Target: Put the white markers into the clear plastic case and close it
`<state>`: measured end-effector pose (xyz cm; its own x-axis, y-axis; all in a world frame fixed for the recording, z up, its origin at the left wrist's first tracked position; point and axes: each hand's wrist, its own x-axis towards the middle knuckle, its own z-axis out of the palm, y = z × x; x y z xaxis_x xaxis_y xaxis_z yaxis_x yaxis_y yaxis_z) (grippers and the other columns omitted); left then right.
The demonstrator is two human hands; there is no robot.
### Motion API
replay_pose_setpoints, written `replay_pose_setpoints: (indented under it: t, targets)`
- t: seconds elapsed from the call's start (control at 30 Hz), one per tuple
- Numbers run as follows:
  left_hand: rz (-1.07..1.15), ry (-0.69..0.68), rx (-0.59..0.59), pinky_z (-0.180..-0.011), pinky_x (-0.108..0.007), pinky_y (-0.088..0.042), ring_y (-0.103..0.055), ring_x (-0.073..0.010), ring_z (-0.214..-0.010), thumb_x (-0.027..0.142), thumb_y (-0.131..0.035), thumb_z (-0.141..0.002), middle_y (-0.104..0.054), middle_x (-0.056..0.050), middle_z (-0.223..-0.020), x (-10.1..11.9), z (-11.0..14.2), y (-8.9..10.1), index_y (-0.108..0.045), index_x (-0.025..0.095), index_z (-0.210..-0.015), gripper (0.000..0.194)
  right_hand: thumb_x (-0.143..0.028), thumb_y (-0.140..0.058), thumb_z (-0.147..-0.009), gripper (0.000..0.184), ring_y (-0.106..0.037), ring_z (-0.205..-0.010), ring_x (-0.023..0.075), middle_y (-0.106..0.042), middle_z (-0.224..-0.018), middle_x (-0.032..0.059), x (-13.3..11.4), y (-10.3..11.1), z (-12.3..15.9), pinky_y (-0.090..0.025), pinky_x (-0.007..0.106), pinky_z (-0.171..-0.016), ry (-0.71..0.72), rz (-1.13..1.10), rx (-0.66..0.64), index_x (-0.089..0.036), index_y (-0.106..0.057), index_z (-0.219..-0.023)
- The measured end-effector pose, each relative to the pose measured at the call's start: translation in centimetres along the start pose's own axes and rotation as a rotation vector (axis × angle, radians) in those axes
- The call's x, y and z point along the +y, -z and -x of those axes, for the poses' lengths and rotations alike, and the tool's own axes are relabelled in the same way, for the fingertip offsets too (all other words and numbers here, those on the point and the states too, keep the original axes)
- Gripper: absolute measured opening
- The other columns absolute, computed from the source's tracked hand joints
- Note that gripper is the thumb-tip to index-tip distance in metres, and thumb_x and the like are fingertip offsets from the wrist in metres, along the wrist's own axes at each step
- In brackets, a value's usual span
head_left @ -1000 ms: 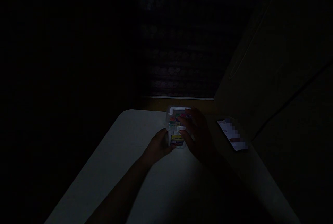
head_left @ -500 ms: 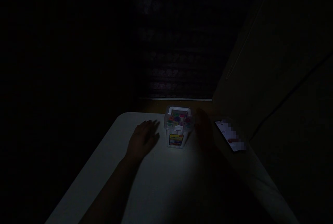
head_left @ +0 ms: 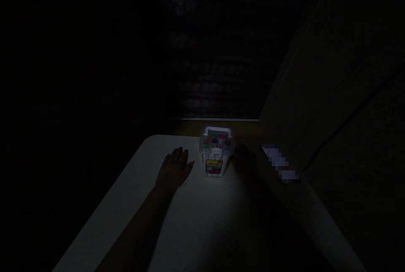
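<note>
A clear plastic box of markers (head_left: 217, 152) stands upright on the white table, its lid on and a white carry handle on top. Coloured marker caps show through the lid, and a yellow and dark label is on the front. My left hand (head_left: 173, 168) lies flat on the table to the left of the box, fingers and thumb apart, holding nothing. Deep in shadow, my right hand (head_left: 244, 163) rests close to the box's right side. Its fingers look stretched out; whether they touch the box I cannot tell.
The white table (head_left: 183, 225) has a rounded far left corner. A lit phone (head_left: 280, 164) lies near its right edge. A dark cable (head_left: 348, 120) runs along the right wall. Behind the table hangs a dark patterned curtain or blind (head_left: 202, 86). The room is very dim.
My right hand has come down and a little nearer to the viewer, onto the table beside the box. My left hand has settled flatter. The box has stayed in place.
</note>
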<state>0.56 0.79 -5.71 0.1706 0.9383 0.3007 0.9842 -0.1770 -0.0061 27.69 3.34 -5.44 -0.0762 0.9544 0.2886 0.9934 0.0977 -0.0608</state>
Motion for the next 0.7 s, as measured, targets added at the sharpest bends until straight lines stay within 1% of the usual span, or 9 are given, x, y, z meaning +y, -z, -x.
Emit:
replay_pose_setpoints:
  t: [0.17, 0.33, 0.43, 0.5, 0.57, 0.6, 0.63, 0.67, 0.7]
  targets:
    - [0.032, 0.007, -0.016, -0.108, -0.046, -0.027, -0.033, -0.0307, -0.135, 0.048, -0.03, -0.091, -0.04, -0.019, -0.144, -0.1, -0.2, -0.1, -0.047, 0.01, -0.135, 0.061, -0.036, -0.032, -0.094, 0.045, -0.036, -0.132, 0.028, -0.041, -0.144, 0.012, 0.0, 0.2, 0.0, -0.029, 0.052, -0.104, -0.005, 0.011, -0.015, -0.021, -0.047, -0.133]
    - [0.086, 0.012, 0.018, -0.107, -0.047, -0.028, -0.035, -0.031, -0.134, 0.046, -0.036, -0.089, -0.043, -0.018, -0.142, -0.3, -0.2, 0.0, -0.051, 0.012, -0.131, 0.056, -0.036, -0.033, -0.093, 0.045, -0.035, -0.133, 0.0275, -0.04, -0.145, 0.0125, 0.0, 0.6, 0.1, -0.029, 0.052, -0.104, 0.012, 0.006, -0.013, -0.021, -0.047, -0.134]
    - [0.226, -0.01, 0.062, -0.106, -0.05, -0.031, -0.04, -0.0312, -0.131, 0.044, -0.039, -0.088, -0.048, -0.018, -0.137, -0.7, -0.2, 0.0, -0.058, 0.013, -0.123, 0.05, -0.035, -0.034, -0.093, 0.045, -0.035, -0.133, 0.0277, -0.039, -0.145, 0.0128, 0.1, 0.5, 0.2, -0.029, 0.052, -0.104, 0.007, -0.004, -0.016, -0.02, -0.047, -0.134]
    - [0.443, -0.014, 0.097, -0.103, -0.048, -0.036, -0.046, -0.0297, -0.125, 0.044, -0.045, -0.086, -0.055, -0.016, -0.13, -0.7, -0.2, -0.1, -0.061, 0.015, -0.118, 0.047, -0.034, -0.034, -0.093, 0.045, -0.033, -0.134, 0.0281, -0.039, -0.146, 0.0129, 0.1, 0.3, 0.2, -0.028, 0.053, -0.104, 0.002, -0.013, -0.012, -0.02, -0.046, -0.135]
    - [0.768, -0.009, 0.132, -0.1, -0.045, -0.041, -0.052, -0.0273, -0.12, 0.044, -0.053, -0.082, -0.058, -0.014, -0.126, -0.1, -0.1, -0.2, -0.059, 0.017, -0.12, 0.047, -0.033, -0.034, -0.093, 0.045, -0.033, -0.134, 0.0283, -0.039, -0.146, 0.0129, 0.1, 0.3, 0.2, -0.028, 0.054, -0.104, 0.002, -0.026, -0.005, -0.02, -0.046, -0.134]
    - [0.957, -0.019, 0.136, -0.1, -0.044, -0.042, -0.053, -0.0269, -0.119, 0.043, -0.058, -0.079, -0.057, -0.014, -0.127, 0.4, 0.0, -0.3, -0.056, 0.019, -0.123, 0.05, -0.033, -0.034, -0.093, 0.045, -0.034, -0.134, 0.0281, -0.039, -0.146, 0.0127, 0.1, 0.3, 0.2, -0.028, 0.054, -0.104, 0.006, -0.034, 0.0, -0.02, -0.047, -0.134]
    - [1.161, -0.037, 0.112, -0.098, -0.044, -0.044, -0.052, -0.0278, -0.12, 0.042, -0.061, -0.078, -0.054, -0.015, -0.13, 1.2, 0.1, -0.3, -0.052, 0.018, -0.127, 0.056, -0.033, -0.035, -0.093, 0.045, -0.034, -0.133, 0.0279, -0.039, -0.145, 0.0127, 0.1, 0.3, 0.2, -0.028, 0.053, -0.104, 0.011, -0.042, 0.005, -0.02, -0.047, -0.134]
    - [1.354, -0.055, 0.072, -0.097, -0.044, -0.045, -0.049, -0.0292, -0.123, 0.041, -0.065, -0.075, -0.051, -0.016, -0.134, 2.0, 0.2, -0.2, -0.045, 0.018, -0.133, 0.066, -0.033, -0.035, -0.092, 0.045, -0.035, -0.133, 0.0279, -0.04, -0.145, 0.0128, 0.1, 0.3, 0.3, -0.028, 0.053, -0.104, 0.014, -0.051, 0.01, -0.019, -0.047, -0.134]
    - [1.507, -0.107, 0.01, -0.095, -0.044, -0.046, -0.048, -0.0309, -0.125, 0.041, -0.07, -0.071, -0.047, -0.017, -0.138, 2.9, 0.3, -0.1, -0.039, 0.019, -0.137, 0.077, -0.033, -0.035, -0.092, 0.045, -0.036, -0.132, 0.0282, -0.041, -0.144, 0.0133, 0.1, 0.4, 0.3, -0.028, 0.054, -0.104, 0.016, -0.061, 0.015, -0.018, -0.047, -0.133]
